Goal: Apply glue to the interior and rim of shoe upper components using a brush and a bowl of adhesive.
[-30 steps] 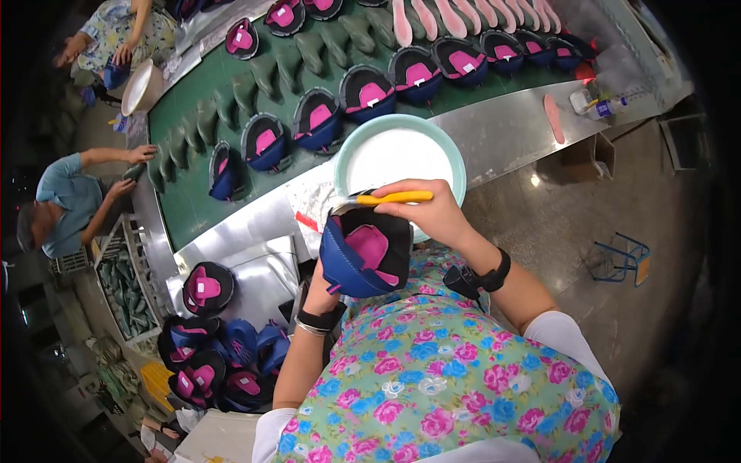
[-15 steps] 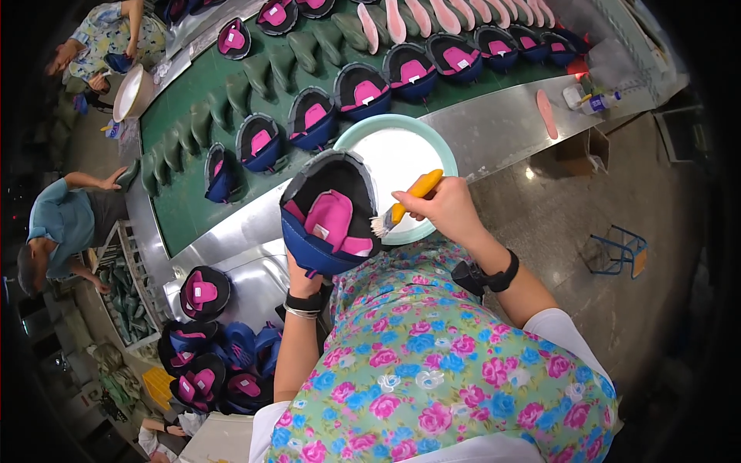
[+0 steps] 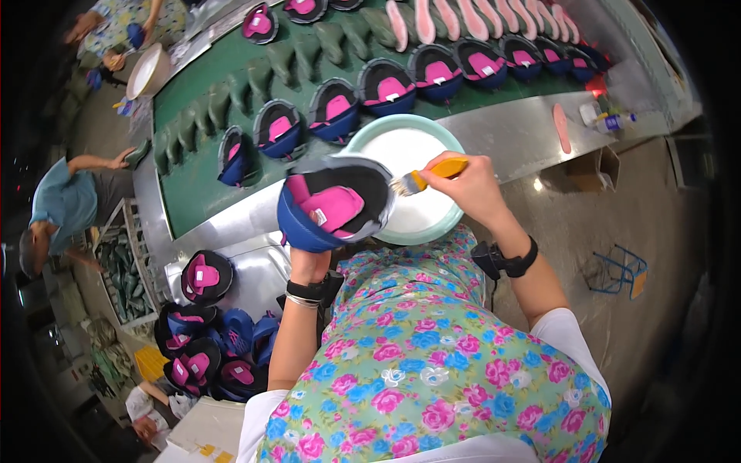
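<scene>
While my left hand (image 3: pixel 310 264) holds a blue upper (image 3: pixel 302 225) from beneath, its fingers mostly hidden under it, my right hand (image 3: pixel 474 185) has its fingers closed around the yellow handle of a brush (image 3: pixel 443 169). The upper is tilted in front of me, with its black lining and pink tongue (image 3: pixel 336 207) showing, and it overlaps the left side of a pale green bowl (image 3: pixel 417 237) in my view. The bristles meet the upper's right edge; I cannot tell whether they press on it. Something white lies in the bowl, which is at the near edge of the tabletop (image 3: pixel 189 184).

Beyond the bowl, a row of uppers (image 3: pixel 387 94) runs across the tabletop, with dark green foot forms (image 3: pixel 260 77) behind it and pink insoles (image 3: pixel 448 19) at the far end. One loose insole (image 3: pixel 561 128) lies on the metal edge to my right, near a bottle (image 3: pixel 620 122). To my left, more uppers are heaped in a pile (image 3: pixel 193 364). Farther left, a co-worker (image 3: pixel 62 199) holds a foot form (image 3: pixel 137 155) above a crate (image 3: pixel 123 282). A blue stool (image 3: pixel 629 274) stands on the floor to my right.
</scene>
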Action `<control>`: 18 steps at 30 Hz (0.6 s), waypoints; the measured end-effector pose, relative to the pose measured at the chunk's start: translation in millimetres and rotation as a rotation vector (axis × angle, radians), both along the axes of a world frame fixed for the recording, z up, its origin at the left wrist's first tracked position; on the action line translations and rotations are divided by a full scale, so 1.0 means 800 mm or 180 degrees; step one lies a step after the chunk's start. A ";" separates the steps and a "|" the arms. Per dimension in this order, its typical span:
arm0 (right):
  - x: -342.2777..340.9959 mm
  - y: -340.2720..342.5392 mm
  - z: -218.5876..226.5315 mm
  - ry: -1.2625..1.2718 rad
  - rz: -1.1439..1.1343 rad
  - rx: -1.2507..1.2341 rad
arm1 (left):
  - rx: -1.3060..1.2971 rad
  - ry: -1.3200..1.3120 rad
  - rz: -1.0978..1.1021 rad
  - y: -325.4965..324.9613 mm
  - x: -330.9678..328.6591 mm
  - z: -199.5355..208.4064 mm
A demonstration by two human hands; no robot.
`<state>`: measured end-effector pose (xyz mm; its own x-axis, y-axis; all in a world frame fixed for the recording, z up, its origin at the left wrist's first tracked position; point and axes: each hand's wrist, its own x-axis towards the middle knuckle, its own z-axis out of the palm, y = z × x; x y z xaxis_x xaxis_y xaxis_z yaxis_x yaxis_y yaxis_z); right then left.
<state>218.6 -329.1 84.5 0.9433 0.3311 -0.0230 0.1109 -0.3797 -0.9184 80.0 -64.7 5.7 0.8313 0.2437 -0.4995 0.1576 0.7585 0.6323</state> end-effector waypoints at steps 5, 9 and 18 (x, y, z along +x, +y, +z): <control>0.002 0.037 0.055 -0.0240 0.0486 0.0359 | -0.0830 0.0505 0.0048 0.028 -0.015 0.004; -0.010 0.098 0.089 -0.0104 0.2557 0.1226 | -0.0498 -0.0517 -0.1024 0.034 -0.035 -0.005; 0.024 0.160 0.029 0.0254 0.2383 0.0871 | -0.0058 0.0055 -0.0627 0.008 -0.045 0.033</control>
